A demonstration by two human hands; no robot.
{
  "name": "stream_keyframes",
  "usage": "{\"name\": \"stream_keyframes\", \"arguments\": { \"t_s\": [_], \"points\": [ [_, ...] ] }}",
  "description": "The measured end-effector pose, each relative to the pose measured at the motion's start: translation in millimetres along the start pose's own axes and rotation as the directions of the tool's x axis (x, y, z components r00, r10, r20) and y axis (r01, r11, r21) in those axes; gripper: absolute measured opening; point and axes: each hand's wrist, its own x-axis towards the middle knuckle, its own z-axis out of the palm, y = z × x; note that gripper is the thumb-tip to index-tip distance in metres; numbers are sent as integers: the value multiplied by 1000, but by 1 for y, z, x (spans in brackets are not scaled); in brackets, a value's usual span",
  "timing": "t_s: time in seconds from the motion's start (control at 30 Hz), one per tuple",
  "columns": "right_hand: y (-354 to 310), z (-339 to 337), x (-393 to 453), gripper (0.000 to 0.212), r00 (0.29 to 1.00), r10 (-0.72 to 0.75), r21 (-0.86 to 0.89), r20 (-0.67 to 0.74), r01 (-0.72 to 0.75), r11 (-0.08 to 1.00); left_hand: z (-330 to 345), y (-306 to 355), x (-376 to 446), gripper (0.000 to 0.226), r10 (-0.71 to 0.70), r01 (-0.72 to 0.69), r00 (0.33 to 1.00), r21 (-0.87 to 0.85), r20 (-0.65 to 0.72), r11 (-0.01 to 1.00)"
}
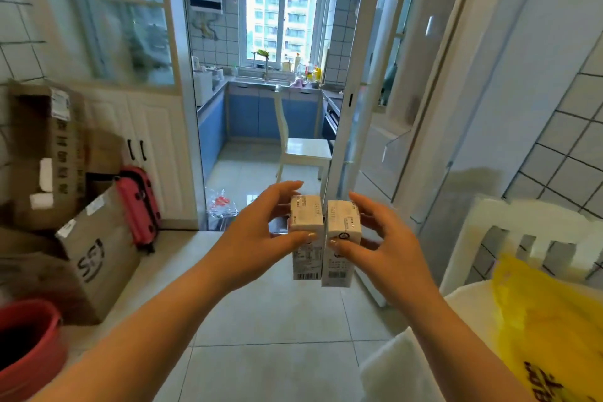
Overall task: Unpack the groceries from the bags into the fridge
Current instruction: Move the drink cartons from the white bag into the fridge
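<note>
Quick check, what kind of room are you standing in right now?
Likely a home, in a tiled room facing a small kitchen: blue base cabinets under a window, a white wooden chair in the doorway, brown cardboard boxes stacked on the left.

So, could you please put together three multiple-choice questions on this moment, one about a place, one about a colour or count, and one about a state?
1. Where does the yellow bag lie?
A. On the white chair at the lower right
B. On the floor by the kitchen doorway
C. Inside the red basin

2. How many cartons are being held?
A. One
B. Two
C. Four

3. How are the cartons held?
A. Both in the left hand alone
B. Lying flat on open palms
C. Upright, side by side, one in each hand

Answers:
1. A: the bag rests on the seat of the white chair.
2. B: a left carton and a right carton show.
3. C: the left hand grips one and the right hand the other, both upright and next to each other.
</note>
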Motion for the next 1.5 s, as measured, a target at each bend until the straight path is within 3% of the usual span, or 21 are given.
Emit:
{"name": "stream_keyframes", "arguments": {
  "t_s": [0.3, 0.67, 0.83, 1.07, 1.23, 1.5],
  "points": [
    [41, 62, 138, 63, 998, -6, 2, 69, 6, 1000, -47, -82, 102, 63, -82, 82, 996, -9, -44, 997],
    [114, 99, 380, 68, 992, -55, 77, 113, 47, 996, -91, -163, 323, 63, -89, 95, 986, 36, -144, 995],
    [153, 108, 460, 61, 997, 2, 103, 82, -11, 995, -91, -206, 412, 69, -119, 112, 975, -45, -188, 993],
    [227, 98, 567, 59, 989, 116, 16, -97, -115, 993, -57, -279, 559, 55, -85, 71, 994, -190, -69, 979],
    [271, 78, 646, 58, 947, 170, -12, -271, -180, 984, -36, -314, 683, 46, 12, 13, 995, -251, 98, 968],
    [325, 22, 727, 60, 804, 217, -48, -554, -291, 956, 35, -325, 848, 52, 267, -132, 893, -356, 363, 925]
  ]
}}
